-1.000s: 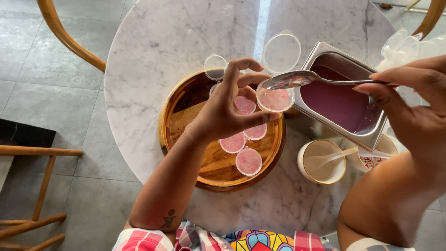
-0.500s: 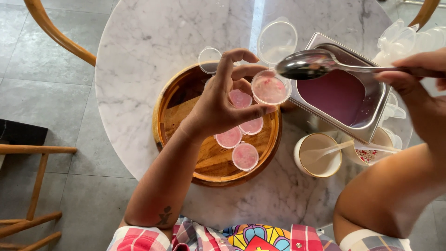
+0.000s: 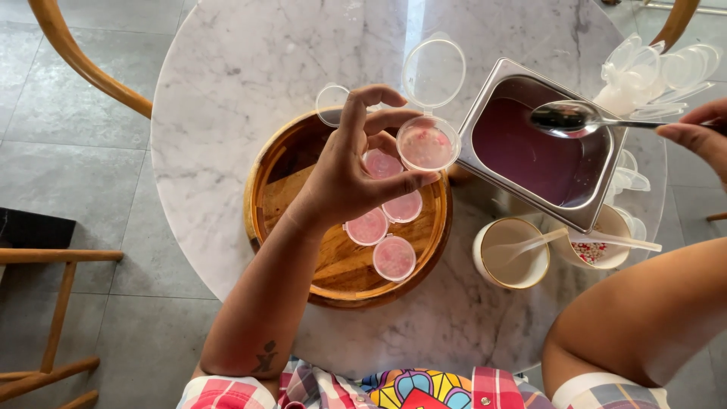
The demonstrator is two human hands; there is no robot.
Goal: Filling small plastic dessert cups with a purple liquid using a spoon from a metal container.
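1 round wooden tray (image 3: 280, 178) w/ 4 filled pink cups (image 3: 394, 258), 1 more cup (image 3: 426, 145) held up, 1 steel pan (image 3: 542, 144), 1 metal spoon (image 3: 575, 118), 2 mugs (image 3: 512, 253), 1 stack of empty cups (image 3: 651, 72).

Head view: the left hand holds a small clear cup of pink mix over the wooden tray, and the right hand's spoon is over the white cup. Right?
Not quite. In the head view the spoon in the right hand is over the steel pan of purple liquid. The left hand does hold the small clear cup over the wooden tray.
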